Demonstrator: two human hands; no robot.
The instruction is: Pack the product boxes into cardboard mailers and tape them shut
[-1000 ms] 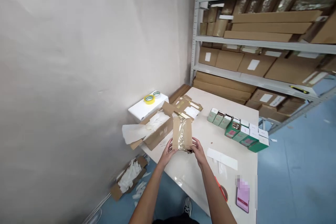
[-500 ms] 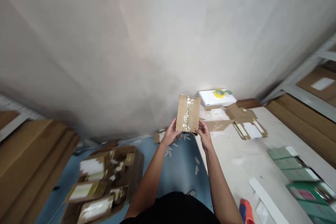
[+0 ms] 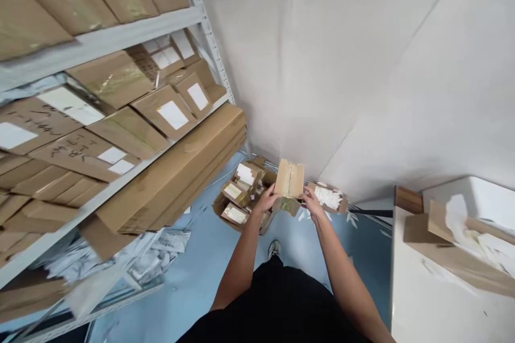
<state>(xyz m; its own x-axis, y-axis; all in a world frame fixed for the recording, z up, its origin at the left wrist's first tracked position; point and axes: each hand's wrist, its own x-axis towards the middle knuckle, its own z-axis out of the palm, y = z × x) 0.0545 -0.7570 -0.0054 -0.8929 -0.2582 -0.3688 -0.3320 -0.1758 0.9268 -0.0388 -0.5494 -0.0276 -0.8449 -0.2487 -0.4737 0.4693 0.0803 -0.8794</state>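
Observation:
A small brown cardboard box point(image 3: 290, 178) with tape along its middle seam is held up in front of me. My left hand point(image 3: 266, 199) grips its lower left side, and my right hand point(image 3: 311, 199) grips the lower right. Shiny tape shows on the box's near end. Behind and left of it on the floor stands a large carton point(image 3: 219, 210) holding several small taped boxes with white labels. To the right of my right hand, a low cardboard box point(image 3: 341, 204) with white paper pieces lies by the wall.
White metal shelving point(image 3: 140, 27) full of cardboard boxes rises on the left, with long cartons point(image 3: 189, 155) jutting from it. At right is a white table point(image 3: 434, 300) bearing an open cardboard box point(image 3: 454, 257). Paper scraps lie on the blue floor point(image 3: 193, 278).
My view has swung left, away from the table and toward the shelving. Both hands have carried the taped box along, and it now appears beside the large carton.

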